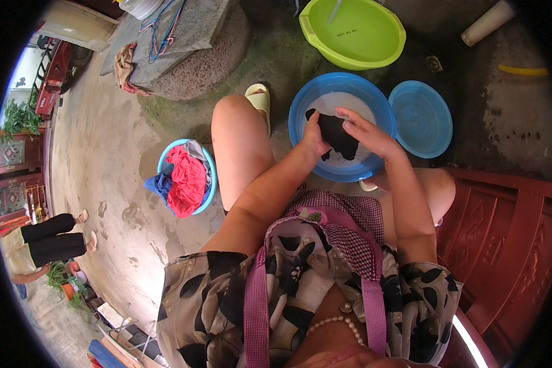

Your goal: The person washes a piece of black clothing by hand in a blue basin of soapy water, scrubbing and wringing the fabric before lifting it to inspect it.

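A piece of black cloth [339, 136] is stretched between my two hands, above a large blue basin [298, 104] of cloudy, whitish water. My left hand [314, 136] is closed on the cloth's left side. At its right edge my right hand [369, 132] touches the cloth with fingers stretched out; its thumb is hidden. The cloth's lower part hangs toward the water, and I cannot tell whether it dips in.
A smaller blue basin [421, 119] and a lime-green basin [374, 40] stand close by. A light-blue tub [211, 193] holds red, blue and grey clothes [187, 178]. Hangers [162, 37] lie on a stone slab [196, 27]. Another person [52, 239] stands far left.
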`<move>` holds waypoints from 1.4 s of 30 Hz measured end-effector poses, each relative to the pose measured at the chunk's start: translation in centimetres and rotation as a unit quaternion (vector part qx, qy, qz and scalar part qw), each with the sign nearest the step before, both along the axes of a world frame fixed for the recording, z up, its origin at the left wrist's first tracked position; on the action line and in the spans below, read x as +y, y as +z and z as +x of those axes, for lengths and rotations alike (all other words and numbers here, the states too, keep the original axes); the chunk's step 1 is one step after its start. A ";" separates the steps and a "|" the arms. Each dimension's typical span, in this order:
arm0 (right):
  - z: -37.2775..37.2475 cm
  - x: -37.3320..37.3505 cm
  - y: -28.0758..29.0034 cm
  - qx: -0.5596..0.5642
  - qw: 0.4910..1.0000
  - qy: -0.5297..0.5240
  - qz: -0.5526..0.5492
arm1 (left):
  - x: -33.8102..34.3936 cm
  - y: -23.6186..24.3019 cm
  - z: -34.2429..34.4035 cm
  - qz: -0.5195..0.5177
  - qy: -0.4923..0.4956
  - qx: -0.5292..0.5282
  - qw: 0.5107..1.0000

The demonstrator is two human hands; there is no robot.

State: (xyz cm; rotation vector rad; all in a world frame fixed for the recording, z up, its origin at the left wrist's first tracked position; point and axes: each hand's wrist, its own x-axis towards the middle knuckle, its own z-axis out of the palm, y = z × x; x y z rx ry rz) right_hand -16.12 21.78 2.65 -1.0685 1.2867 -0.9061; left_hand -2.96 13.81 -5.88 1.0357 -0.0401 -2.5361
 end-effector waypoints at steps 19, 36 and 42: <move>0.2 0.0 -1.3 0.257 0.966 -0.037 -0.001 | -0.1 -1.3 -0.4 -0.025 -0.022 -0.001 0.999; -0.5 0.0 -2.5 0.343 0.926 -0.134 -0.081 | 0.0 -0.2 -0.3 -0.041 -0.059 -0.101 0.992; -0.7 -0.4 -2.1 0.355 0.920 -0.158 -0.043 | -0.1 -0.9 -0.1 -0.063 -0.019 -0.118 0.991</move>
